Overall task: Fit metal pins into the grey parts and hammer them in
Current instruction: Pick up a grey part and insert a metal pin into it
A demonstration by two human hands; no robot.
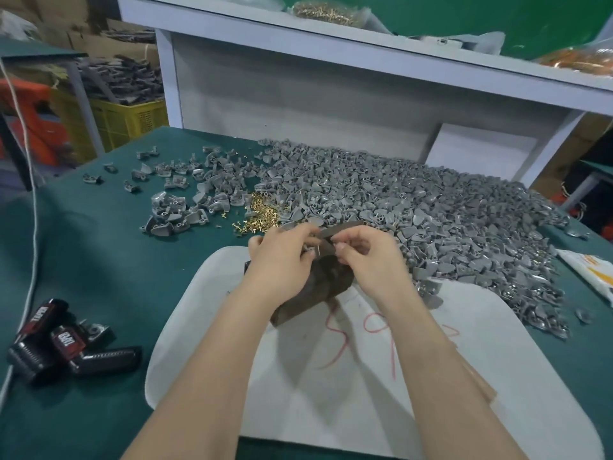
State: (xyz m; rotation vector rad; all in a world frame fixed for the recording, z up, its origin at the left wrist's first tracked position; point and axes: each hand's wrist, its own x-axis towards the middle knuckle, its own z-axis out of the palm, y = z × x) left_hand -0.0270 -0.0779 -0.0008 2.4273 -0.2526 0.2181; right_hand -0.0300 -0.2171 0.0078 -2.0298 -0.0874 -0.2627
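Nearest you lies the white mat [331,410], and at its far end stands the dark block [315,290], with both your hands over it. Your left hand [282,260] has its fingers curled round a grey part [310,250], held just above the block. Your right hand [368,257] pinches thumb to forefinger on what looks like a pin [318,250], thin and upright at the part; it is too small to tell whether it has entered the hole.

By the look of it, you are at the fitting step. Turn the part so its hole faces you, bring the pin in straight, and seat it with finger pressure before letting go, or it may tip when struck. Then rest the part flat on the block, not the mat.

The heap of pins [262,214] lies beyond your left hand, touching the big pile of grey parts [414,200]. Black and red tools [59,340] lie well off to your left on the green table [99,260].
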